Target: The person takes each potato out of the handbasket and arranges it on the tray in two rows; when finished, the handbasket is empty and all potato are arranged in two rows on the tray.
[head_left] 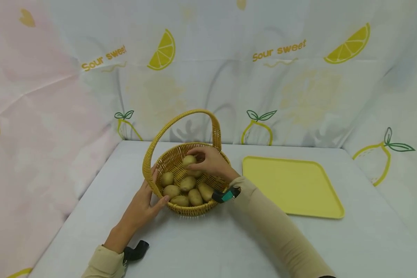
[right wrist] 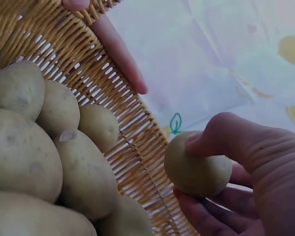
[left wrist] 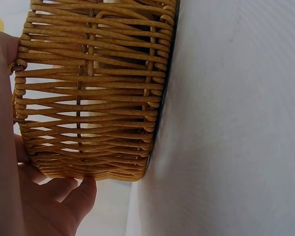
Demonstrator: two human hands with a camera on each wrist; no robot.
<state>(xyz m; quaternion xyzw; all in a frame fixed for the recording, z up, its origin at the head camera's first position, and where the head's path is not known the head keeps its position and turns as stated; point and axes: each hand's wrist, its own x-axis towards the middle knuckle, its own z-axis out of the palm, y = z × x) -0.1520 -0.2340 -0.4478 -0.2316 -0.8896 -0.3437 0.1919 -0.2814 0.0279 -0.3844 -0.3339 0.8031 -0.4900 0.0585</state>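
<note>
A wicker basket [head_left: 198, 210] with a tall arched handle holds several potatoes [head_left: 187, 183]. My right hand [head_left: 212, 160] pinches one potato [right wrist: 196, 167] between thumb and fingers, raised over the far part of the basket. In the right wrist view, other potatoes [right wrist: 83, 174] lie heaped on the basket's floor. My left hand [head_left: 142, 206] holds the basket at its left side, thumb at the rim near the handle's foot and fingers along the outer wall. The left wrist view shows the fingers [left wrist: 81, 199] against the woven wall [left wrist: 88, 118].
To the right of the basket, a yellow rectangular tray [head_left: 292, 185] lies flat on the white table [head_left: 201, 247]. Behind stands a fabric backdrop [head_left: 208, 77] printed with lemons. Black wrist devices [head_left: 135, 251] sit on both forearms.
</note>
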